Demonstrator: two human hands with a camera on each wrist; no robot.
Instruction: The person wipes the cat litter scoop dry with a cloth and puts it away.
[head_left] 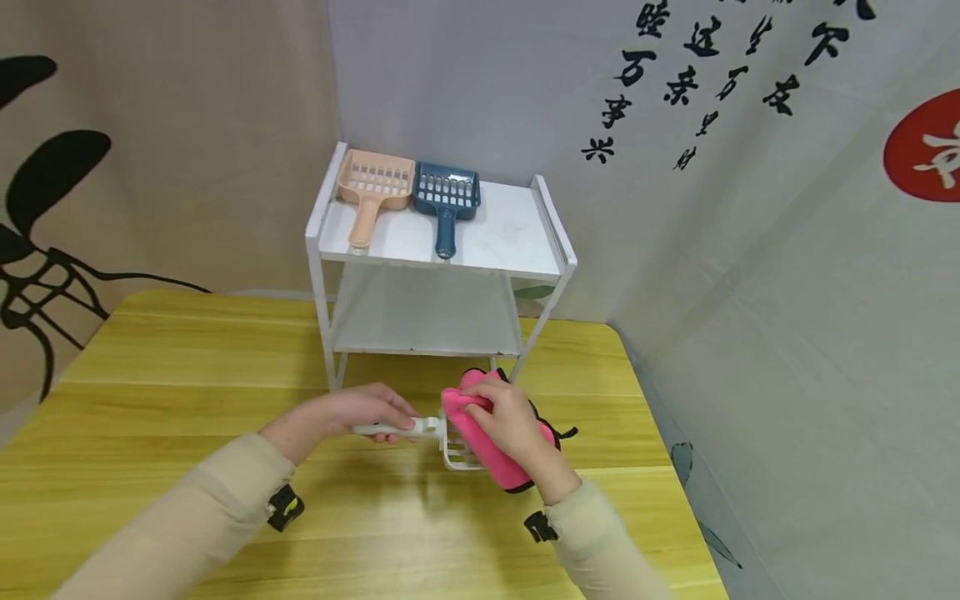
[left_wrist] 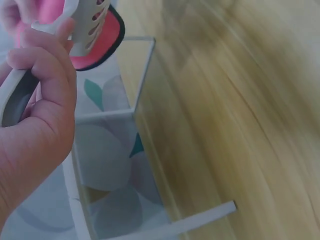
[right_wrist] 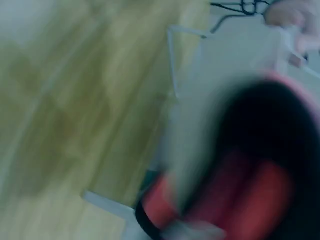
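Observation:
My left hand (head_left: 370, 408) grips the handle of a white slotted litter scoop (head_left: 402, 429), held above the wooden table. In the left wrist view, fingers curl round the grey-and-white handle, and the scoop's slotted head (left_wrist: 90, 27) lies against pink cloth (left_wrist: 109, 42). My right hand (head_left: 512, 421) pinches a bright pink cloth with black edging (head_left: 495, 450) at the scoop's head, covering much of it. A short black loop hangs off the cloth's right side. Close up and blurred, the cloth (right_wrist: 265, 200) fills the lower right of the right wrist view.
A white two-tier rack (head_left: 517, 225) stands at the back of the wooden table (head_left: 187, 375). On its top shelf lie a peach scoop (head_left: 375, 179) and a dark blue scoop (head_left: 447, 192), side by side. Behind it hangs a pale printed curtain (head_left: 465, 83).

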